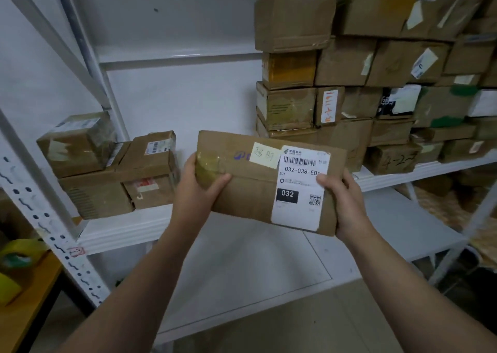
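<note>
A flat brown cardboard parcel (252,188) is held in the air in front of the middle shelf, slightly tilted. It bears a white shipping label reading 032-038-E01 and a pale yellow note with handwriting. My left hand (197,191) grips its left end, thumb on top over a strip of clear tape. My right hand (347,202) grips its right end, thumb resting on the label.
A white metal shelf (126,229) carries a small pile of boxes (107,172) at the left and a tall stack of boxes (376,83) at the right, with a gap between. A lower shelf board (255,266) lies beneath. Yellow tape rolls (16,261) sit on a wooden table at far left.
</note>
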`<state>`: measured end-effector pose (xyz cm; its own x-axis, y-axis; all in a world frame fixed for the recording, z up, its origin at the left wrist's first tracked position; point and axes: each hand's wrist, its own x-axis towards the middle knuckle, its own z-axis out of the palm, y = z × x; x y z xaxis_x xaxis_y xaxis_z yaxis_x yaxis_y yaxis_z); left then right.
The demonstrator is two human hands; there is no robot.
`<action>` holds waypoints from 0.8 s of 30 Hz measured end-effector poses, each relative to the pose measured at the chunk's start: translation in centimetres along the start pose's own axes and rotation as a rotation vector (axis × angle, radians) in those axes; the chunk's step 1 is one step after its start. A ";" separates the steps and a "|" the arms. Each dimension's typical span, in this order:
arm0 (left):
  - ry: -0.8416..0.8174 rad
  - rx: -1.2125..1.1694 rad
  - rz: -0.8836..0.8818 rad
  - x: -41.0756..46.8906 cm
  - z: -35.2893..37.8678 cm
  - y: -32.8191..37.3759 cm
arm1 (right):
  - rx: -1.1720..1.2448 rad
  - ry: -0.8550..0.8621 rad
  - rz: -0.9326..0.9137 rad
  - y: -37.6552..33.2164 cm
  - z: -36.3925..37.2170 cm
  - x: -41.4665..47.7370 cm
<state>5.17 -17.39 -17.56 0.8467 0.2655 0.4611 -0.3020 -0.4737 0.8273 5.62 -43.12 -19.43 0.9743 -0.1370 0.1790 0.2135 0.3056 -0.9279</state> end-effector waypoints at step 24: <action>0.138 -0.163 -0.023 -6.0 3.4 1.7 | -0.344 -0.011 -0.306 -2.6 -3.4 -1.7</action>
<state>1.06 -22.65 -20.06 0.7894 0.3929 0.4717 -0.3597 -0.3266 0.8741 3.17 -46.89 -18.46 0.8715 -0.1613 0.4631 0.4565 -0.0781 -0.8863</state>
